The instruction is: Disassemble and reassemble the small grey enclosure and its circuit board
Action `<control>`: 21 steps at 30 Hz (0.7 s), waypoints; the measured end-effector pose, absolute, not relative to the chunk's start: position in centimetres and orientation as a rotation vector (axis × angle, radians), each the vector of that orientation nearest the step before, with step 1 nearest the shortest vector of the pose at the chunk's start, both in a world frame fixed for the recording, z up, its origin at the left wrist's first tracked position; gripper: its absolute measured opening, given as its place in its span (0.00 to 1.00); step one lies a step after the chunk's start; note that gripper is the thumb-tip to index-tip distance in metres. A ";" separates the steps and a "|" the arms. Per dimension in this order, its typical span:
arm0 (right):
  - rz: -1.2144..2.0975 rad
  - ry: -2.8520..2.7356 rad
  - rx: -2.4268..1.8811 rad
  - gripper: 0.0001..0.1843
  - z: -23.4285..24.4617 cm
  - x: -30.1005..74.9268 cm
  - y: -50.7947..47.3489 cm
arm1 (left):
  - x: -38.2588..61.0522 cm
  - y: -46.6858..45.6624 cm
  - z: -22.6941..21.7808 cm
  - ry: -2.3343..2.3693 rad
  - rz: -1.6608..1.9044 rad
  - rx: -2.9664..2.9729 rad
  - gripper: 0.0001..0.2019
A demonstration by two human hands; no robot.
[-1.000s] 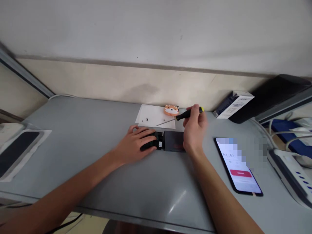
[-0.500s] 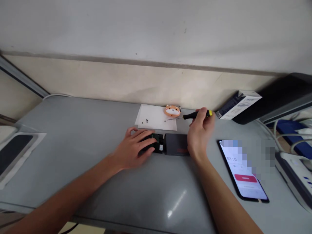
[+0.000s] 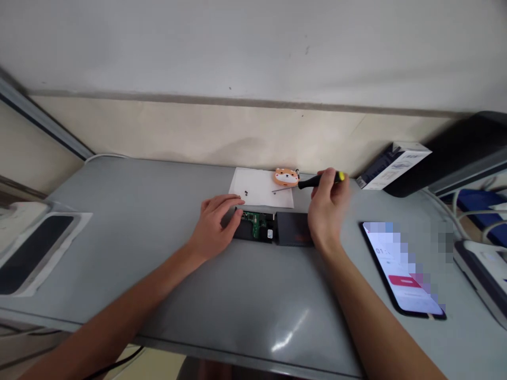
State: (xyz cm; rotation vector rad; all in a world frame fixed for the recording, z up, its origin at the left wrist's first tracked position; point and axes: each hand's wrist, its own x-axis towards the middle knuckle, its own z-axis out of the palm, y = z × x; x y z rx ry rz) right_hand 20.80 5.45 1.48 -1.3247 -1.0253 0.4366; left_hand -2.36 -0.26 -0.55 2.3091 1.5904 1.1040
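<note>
A small black device (image 3: 293, 229) lies on the grey table (image 3: 158, 232), its left part uncovered to show a green circuit board (image 3: 253, 224). My left hand (image 3: 216, 221) rests flat at the device's left end, fingers spread and reaching toward the white paper (image 3: 257, 184). My right hand (image 3: 328, 203) is closed on a black screwdriver with a yellow end (image 3: 317, 181); its thin shaft points left over the paper, near an orange animal-shaped trinket (image 3: 285, 177). A couple of tiny dark screws (image 3: 246, 192) lie on the paper.
A phone with a lit screen (image 3: 404, 269) lies at the right. A white and dark box (image 3: 392, 164) leans at the back right beside a black object (image 3: 455, 153). A power strip (image 3: 483, 269) and cables sit far right. A dark phone on white packaging (image 3: 35, 250) lies at the left.
My left hand slid back off the device, uncovering the green circuit board. My right hand with the screwdriver moved right and levelled, the tip now over the paper.
</note>
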 end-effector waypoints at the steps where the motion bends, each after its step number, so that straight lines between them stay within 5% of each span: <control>1: 0.444 -1.038 -1.347 0.26 1.4 20.8 5.5 | -2.4 -0.2 -0.6 1.591 1.111 2.303 0.13; 11: 0.403 -1.038 -1.431 0.25 1.4 20.8 5.6 | -2.5 -0.3 -0.7 1.558 1.093 2.352 0.12; 21: 0.867 -1.022 -1.153 0.30 2.7 18.6 4.1 | -2.5 -0.2 -0.9 1.576 1.030 2.276 0.12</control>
